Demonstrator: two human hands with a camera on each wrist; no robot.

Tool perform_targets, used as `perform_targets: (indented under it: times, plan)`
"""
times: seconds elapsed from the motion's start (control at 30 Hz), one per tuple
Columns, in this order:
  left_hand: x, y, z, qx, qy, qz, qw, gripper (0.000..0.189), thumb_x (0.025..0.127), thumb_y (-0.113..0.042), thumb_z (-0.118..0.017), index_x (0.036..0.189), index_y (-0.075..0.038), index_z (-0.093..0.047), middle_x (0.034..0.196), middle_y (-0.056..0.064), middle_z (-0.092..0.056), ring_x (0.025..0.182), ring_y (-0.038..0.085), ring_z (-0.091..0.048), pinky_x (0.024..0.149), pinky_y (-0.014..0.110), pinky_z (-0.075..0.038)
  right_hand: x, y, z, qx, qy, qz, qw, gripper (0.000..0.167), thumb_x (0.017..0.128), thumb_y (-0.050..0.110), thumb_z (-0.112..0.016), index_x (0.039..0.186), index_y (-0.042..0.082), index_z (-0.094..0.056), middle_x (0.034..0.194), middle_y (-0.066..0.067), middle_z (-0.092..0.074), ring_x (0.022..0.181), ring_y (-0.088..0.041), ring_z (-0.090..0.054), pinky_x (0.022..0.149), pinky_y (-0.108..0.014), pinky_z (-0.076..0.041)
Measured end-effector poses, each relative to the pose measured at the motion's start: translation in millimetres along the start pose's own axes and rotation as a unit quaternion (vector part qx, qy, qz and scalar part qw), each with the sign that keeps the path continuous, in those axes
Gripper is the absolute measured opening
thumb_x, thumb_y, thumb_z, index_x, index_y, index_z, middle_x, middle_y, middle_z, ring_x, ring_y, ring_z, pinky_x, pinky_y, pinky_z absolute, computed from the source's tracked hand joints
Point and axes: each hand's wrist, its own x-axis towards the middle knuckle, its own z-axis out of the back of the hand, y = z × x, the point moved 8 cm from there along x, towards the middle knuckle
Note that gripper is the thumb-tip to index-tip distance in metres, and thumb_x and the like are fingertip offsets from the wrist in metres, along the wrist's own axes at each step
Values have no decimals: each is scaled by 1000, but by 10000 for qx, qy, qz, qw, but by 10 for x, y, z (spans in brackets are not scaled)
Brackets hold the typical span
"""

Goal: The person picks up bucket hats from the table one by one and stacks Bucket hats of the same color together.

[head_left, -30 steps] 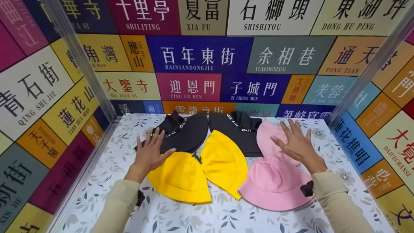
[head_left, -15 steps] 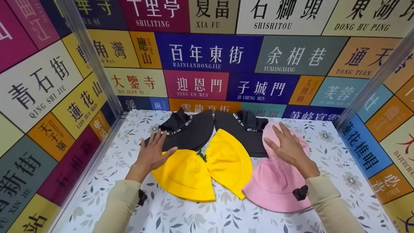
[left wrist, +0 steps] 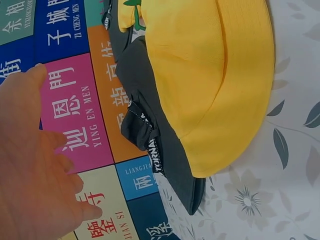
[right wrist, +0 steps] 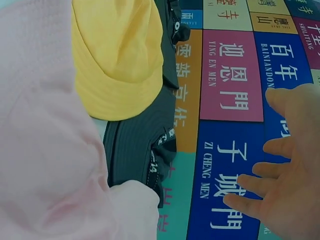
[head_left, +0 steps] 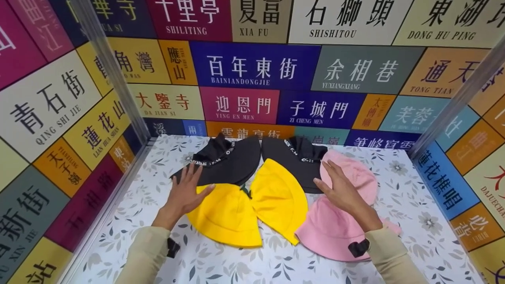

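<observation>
My left hand (head_left: 183,193) has its fingers spread above the left yellow bucket hat (head_left: 225,215) and the edge of the left black visor cap (head_left: 232,165). Over the pink hats, my right hand (head_left: 341,189) is held flat with fingers extended. Both hands hold nothing; the wrist views show them hovering apart from the hats. A second yellow hat (head_left: 280,199) leans against the first, in the middle. Behind it lies the right black visor cap (head_left: 294,169). One pink hat (head_left: 365,173) sits farther back, and another pink hat (head_left: 327,232) overlaps it in front, partly covered by my right forearm.
A white table (head_left: 276,268) with a grey leaf print carries the hats. Panels of coloured street-name signs (head_left: 252,67) rise at the back and on both sides. Clear corner posts (head_left: 114,71) stand at left and right.
My right hand has moved left, from over the back pink hat toward the right black cap. The view has shifted slightly. The left hand stays nearly in place, and the hats lie as before.
</observation>
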Motion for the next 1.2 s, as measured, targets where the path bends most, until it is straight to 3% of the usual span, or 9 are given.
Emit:
perform_targets:
  times: [0.27, 0.47, 0.6, 0.7, 0.87, 1.03, 1.2]
  plan:
    - [-52, 69, -54, -154, -79, 27, 9998, 81, 99, -59, -48, 159, -9, -25, 168, 19, -7, 155, 44, -5, 118, 72, 4, -104, 94, -130, 681, -102, 166, 9975, 73, 102, 41, -55, 159, 8, -24, 164, -21, -19, 150, -45, -24, 117, -63, -28]
    - [-94, 131, -130, -667, -12, 187, 9976, 82, 97, -57, -54, 157, -7, -28, 167, 23, -8, 153, 47, -9, 118, 73, -2, -161, 232, -194, 1221, -273, 263, 9918, 68, 101, 38, -58, 156, 8, -32, 162, -18, -27, 148, -42, -32, 114, -57, -37]
    - [-119, 217, -210, -986, 94, 432, 9941, 79, 98, -51, -56, 157, -5, -28, 166, 26, -9, 152, 47, -14, 117, 73, -5, -186, 306, -287, 1941, -261, 184, 9805, 63, 101, 34, -60, 153, 8, -38, 159, -16, -34, 145, -39, -38, 113, -53, -41]
    - [-129, 277, -250, -1202, -9, 546, 9912, 75, 99, -42, -59, 155, -2, -31, 164, 28, -17, 150, 48, -21, 117, 73, -13, -188, 343, -373, 2518, -264, 84, 9674, 58, 101, 31, -61, 150, 7, -42, 154, -17, -41, 143, -37, -42, 113, -52, -42]
    - [-134, 352, -310, -1877, -144, 666, 9799, 70, 100, -34, -59, 154, 1, -33, 160, 29, -26, 149, 46, -26, 120, 63, -23, -203, 379, -501, 3169, -345, -34, 9478, 52, 101, 24, -61, 146, 4, -47, 150, -16, -47, 139, -34, -48, 113, -48, -42]
    - [-136, 458, -378, -2513, -206, 839, 9641, 64, 102, -24, -57, 153, 4, -31, 157, 31, -30, 148, 46, -28, 122, 59, -23, -220, 415, -704, 3644, -238, -275, 9305, 47, 100, 22, -61, 142, 5, -52, 148, -15, -52, 132, -31, -55, 112, -43, -45]
    - [-145, 596, -459, -2904, -334, 1097, 9500, 59, 102, -17, -54, 151, 7, -30, 155, 33, -32, 145, 48, -30, 120, 60, -26, -236, 475, -1018, 3876, 50, -489, 9205, 47, 99, 28, -62, 140, 6, -54, 143, -16, -55, 122, -27, -60, 108, -41, -49]
